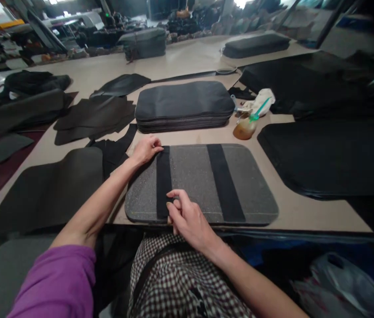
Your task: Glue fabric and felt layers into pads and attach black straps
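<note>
A grey felt-like panel [193, 176] with rounded corners lies flat in front of me, crossed by two black fabric strips. Its left strip [164, 176] runs from the far edge to the near edge; the right strip [225, 183] slants slightly. My left hand [146, 150] is closed at the far end of the left strip, thumb and fingers pinched at the panel's edge. Over the near part of that same strip is my right hand [187, 216], its fingers curled. Whatever its fingertips hold, if anything, is hidden.
Behind the panel stands a stack of dark panels [183, 104]. To its right are a small pot of amber liquid [245, 129] with a green brush [260, 109] and a white crumpled bag [265, 99]. Black sheets [333, 159] lie right, dark cut pieces [94, 117] left.
</note>
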Demonstrator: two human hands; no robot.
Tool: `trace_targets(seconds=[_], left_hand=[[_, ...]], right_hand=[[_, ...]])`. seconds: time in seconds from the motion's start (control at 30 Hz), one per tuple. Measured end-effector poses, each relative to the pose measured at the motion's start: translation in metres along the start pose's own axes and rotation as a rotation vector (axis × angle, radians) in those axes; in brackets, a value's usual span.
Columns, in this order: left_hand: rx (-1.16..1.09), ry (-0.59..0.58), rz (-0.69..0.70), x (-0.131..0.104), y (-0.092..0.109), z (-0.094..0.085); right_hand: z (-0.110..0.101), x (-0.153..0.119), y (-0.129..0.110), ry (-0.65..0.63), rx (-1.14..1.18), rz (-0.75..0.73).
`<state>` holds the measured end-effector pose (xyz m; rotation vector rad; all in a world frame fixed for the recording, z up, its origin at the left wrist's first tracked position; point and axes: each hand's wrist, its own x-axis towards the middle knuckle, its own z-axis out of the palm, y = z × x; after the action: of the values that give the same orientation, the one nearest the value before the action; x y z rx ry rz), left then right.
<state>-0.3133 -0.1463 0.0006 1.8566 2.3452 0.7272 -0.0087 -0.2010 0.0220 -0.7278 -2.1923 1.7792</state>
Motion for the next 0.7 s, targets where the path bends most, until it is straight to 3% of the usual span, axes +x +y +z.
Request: trace_targets(seconds=[0.1,0.23,0.5,0.7], left_hand=[[0.133,0.075,0.139,-0.006,0.0,0.008],[0.321,0.035,0.27,-0.017,0.006,0.014],[0.39,0.016,0.226,-0.038,0.018,0.008],[0.372,-0.013,0.168,-0.044,0.022,0.007]], right_hand=[[-0.001,-0.001,0.001,0.018,0.027,0.014],[0.0,-0.001,0.003,0.024,0.042,0.033],[0.013,0.002,0.008,-0.023,-0.003,0.01],[0.017,0.007,0.005,-0.091,-0.199,0.022]])
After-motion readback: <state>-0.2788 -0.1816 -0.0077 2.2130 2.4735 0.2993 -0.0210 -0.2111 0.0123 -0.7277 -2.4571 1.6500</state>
